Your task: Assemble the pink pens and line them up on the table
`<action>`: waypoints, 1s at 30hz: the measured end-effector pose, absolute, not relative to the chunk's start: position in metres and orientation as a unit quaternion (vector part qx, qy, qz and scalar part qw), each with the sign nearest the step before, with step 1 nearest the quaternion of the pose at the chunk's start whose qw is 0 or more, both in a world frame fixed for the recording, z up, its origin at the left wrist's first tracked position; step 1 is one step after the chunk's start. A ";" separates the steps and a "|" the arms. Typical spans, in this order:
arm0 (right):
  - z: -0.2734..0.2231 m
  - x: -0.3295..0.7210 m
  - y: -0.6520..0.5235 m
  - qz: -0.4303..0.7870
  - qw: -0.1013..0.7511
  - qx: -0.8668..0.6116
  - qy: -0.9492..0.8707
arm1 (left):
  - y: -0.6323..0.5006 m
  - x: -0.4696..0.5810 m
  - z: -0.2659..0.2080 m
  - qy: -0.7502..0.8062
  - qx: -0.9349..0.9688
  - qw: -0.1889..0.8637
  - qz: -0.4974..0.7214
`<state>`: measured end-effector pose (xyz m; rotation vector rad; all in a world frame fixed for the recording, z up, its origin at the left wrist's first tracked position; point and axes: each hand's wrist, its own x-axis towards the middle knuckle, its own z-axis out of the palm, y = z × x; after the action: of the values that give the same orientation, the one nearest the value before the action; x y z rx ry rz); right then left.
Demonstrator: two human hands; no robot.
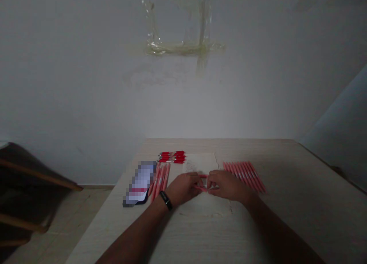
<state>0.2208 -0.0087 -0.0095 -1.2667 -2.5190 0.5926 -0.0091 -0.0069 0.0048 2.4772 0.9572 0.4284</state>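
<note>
My left hand (187, 185), with a black band on its wrist, is closed on a pink pen (203, 188) above a pale sheet (205, 206). My right hand (225, 183) pinches the same pen from the other side, its fingertips close to those of the left. A second, redder stick-like piece (203, 175) shows between the hands; whether it is a separate pen I cannot tell. Fingers hide most of both pieces. Just right of my right hand lies a neat row of several pink pens (243, 174). Several more pink pens (160, 180) lie left of my left hand.
Several red pens (172, 157) are stacked sideways behind the sheet's left edge. A phone (140, 183) with a blurred screen lies at the table's left side. The wooden table (258, 233) meets a wall (229, 111) bearing old tape (174, 49). Dark wooden furniture (25, 187) stands left.
</note>
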 end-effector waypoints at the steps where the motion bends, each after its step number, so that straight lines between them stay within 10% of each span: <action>1: -0.010 0.221 -0.009 0.204 0.128 -0.438 -0.866 | -0.007 -0.009 0.005 0.347 0.897 0.225 0.157; 30: 0.002 0.237 0.005 0.153 0.188 -0.467 -0.850 | -0.013 0.006 -0.016 0.328 0.900 0.223 0.183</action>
<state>0.2368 0.0050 0.0018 -1.3148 -2.3924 0.4310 0.0057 -0.0128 -0.0164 2.4836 0.9051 0.5054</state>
